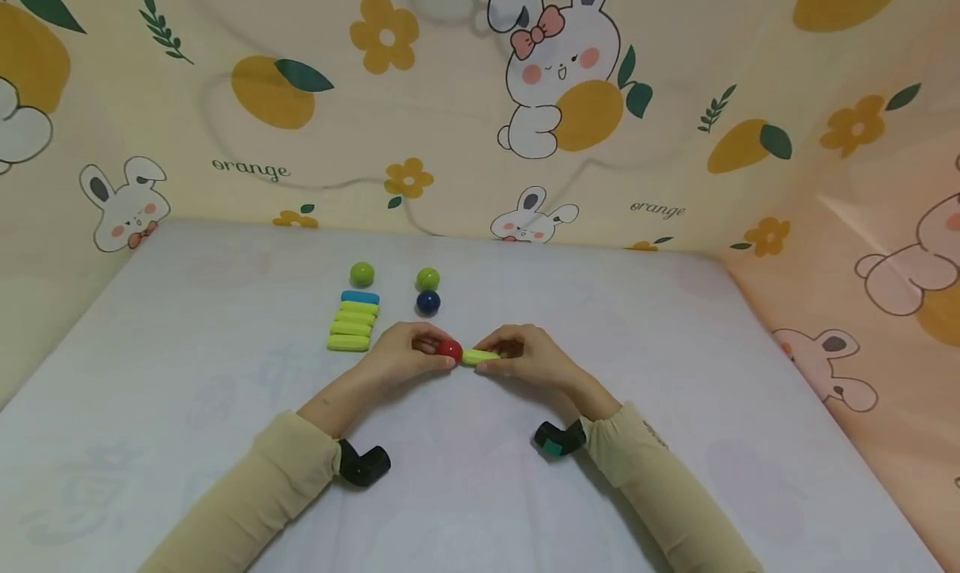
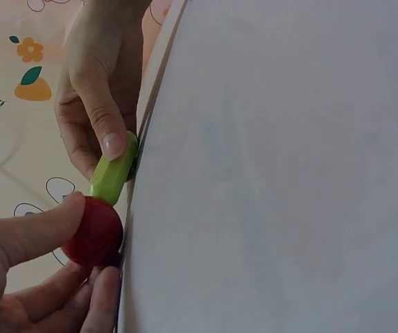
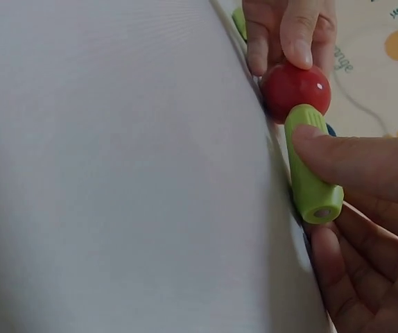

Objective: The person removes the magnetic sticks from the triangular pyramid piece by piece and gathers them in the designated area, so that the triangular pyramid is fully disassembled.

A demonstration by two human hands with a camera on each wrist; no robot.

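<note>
My left hand pinches a glossy red ball between thumb and fingers near the middle of the table. From the right, my right hand grips a short yellow-green rod with thumb and fingers. In the right wrist view the rod shows ridges and a small grey metal-looking disc in its near end, while its far end meets the red ball. The left wrist view also has the rod touching the ball, the two roughly in line.
Beyond the left hand lie several yellow-green rods in a row, with a blue rod at the far end. A green ball sits behind them. Right of these, another green ball stands behind a navy ball. A printed cloth hangs behind the white-covered table.
</note>
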